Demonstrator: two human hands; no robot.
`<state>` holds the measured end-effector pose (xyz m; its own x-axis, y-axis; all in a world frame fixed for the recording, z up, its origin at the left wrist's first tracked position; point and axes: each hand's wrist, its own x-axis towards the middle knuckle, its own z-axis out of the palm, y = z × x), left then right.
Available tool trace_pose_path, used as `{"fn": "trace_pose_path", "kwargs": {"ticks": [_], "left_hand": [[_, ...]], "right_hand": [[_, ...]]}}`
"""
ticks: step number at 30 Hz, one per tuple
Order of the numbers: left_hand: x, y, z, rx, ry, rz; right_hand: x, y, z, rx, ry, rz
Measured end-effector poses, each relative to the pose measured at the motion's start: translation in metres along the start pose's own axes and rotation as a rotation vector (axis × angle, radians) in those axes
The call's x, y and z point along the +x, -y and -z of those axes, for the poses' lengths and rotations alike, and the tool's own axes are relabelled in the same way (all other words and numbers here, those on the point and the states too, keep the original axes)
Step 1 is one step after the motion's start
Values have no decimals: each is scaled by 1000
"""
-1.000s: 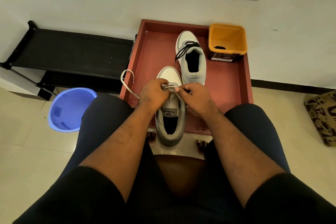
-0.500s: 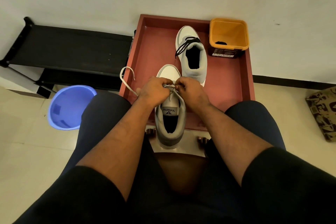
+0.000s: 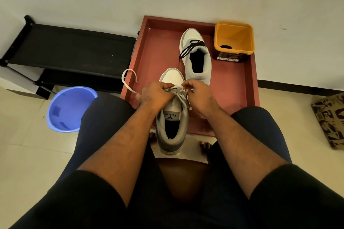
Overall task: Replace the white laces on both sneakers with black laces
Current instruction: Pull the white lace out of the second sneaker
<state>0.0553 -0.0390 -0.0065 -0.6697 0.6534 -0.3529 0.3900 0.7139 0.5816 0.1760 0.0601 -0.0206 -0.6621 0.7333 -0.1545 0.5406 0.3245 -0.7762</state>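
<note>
Since half a second ago, I see my right hand (image 3: 200, 96) pull slightly right of my left hand (image 3: 156, 95); both pinch the white lace (image 3: 128, 82) over the near sneaker (image 3: 172, 117) at frame center. Its loose end curls left of the left hand. Up right on the red tray (image 3: 240, 87) sits the black-laced sneaker (image 3: 197, 57).

Dim, warm indoor light with soft shadows, sharp focus (wide-angle bending toward the edges).
</note>
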Motion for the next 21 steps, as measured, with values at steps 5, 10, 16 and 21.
{"fn": "trace_pose_path", "kwargs": {"ticks": [5, 10, 16, 21], "left_hand": [[3, 3, -5, -159, 33, -33], [1, 2, -4, -65, -25, -13], [1, 0, -4, -30, -33, 47], [4, 4, -7, -127, -32, 30]], "right_hand": [[2, -3, -8, -130, 21, 42], [0, 12, 0, -266, -79, 173], [-2, 24, 14, -186, -239, 251], [-1, 3, -3, -139, -46, 42]]}}
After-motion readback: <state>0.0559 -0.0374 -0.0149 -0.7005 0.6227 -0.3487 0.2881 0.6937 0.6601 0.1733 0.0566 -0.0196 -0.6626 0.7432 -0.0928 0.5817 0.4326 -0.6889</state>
